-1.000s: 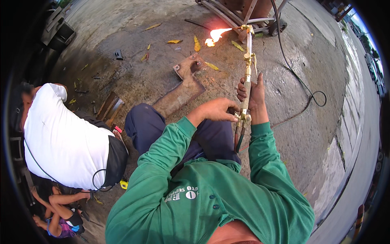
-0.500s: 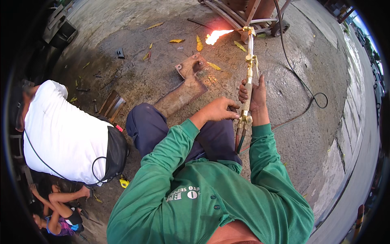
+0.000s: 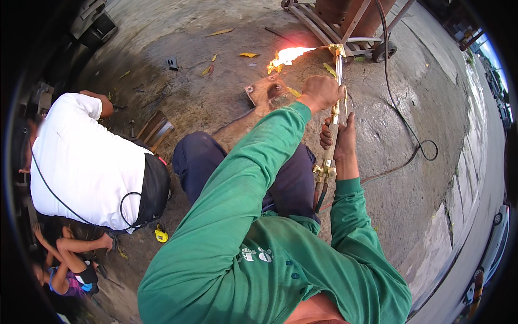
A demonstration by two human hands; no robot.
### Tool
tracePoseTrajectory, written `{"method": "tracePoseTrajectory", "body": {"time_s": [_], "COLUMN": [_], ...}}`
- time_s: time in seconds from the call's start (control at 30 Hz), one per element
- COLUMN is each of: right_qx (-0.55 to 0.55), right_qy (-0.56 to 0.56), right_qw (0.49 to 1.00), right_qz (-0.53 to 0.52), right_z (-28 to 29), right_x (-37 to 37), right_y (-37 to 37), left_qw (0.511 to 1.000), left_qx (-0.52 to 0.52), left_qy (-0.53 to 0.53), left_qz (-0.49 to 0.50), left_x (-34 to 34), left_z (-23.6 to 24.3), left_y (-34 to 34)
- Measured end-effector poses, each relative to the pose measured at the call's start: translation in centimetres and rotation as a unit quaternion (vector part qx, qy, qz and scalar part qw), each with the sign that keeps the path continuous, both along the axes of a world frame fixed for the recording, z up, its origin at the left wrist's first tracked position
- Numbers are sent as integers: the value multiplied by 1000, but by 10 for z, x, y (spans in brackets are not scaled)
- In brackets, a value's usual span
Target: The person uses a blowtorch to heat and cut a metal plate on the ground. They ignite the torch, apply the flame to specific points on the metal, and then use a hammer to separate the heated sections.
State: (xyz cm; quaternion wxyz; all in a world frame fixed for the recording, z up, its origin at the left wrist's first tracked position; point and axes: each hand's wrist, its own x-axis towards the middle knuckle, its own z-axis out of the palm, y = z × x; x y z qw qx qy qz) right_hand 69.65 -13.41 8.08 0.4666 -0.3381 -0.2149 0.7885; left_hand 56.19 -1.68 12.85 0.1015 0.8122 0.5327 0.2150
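Left hand [image 3: 322,92] up one torch [image 3: 335,110], seemingly

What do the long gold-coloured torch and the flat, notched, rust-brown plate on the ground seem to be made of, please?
The torch looks like polished brass, judging by its yellow shine; its paler upper stretch may be another metal. The plate is probably steel or iron, with a dull, rough finish, since its patchy brown surface resembles rust.

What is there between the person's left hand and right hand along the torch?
In the head view, a short brass stretch of the torch, with its thin lever beside it, shows between the left hand and the right hand.
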Motion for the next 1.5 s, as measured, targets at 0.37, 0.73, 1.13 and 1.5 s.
{"method": "tracePoseTrajectory", "body": {"time_s": [0.37,0.73,1.13,1.5], "right_qx": [-2,-11,-19,-30], "right_qy": [-7,-35,-133,-383], "right_qw": [1000,999,991,922], "right_qz": [-11,3,24,52], "right_z": [-17,-18,-36,-51], "right_x": [8,7,-7,-32], "right_y": [10,10,15,7], "left_qw": [991,998,992,972], "left_qx": [-84,-39,-99,-230], "left_qy": [-69,-33,-52,-54], "left_qz": [80,32,51,-20], "left_x": [13,6,-24,-101], "left_z": [0,-21,-34,-73], "left_y": [-9,-7,-17,-32]}}
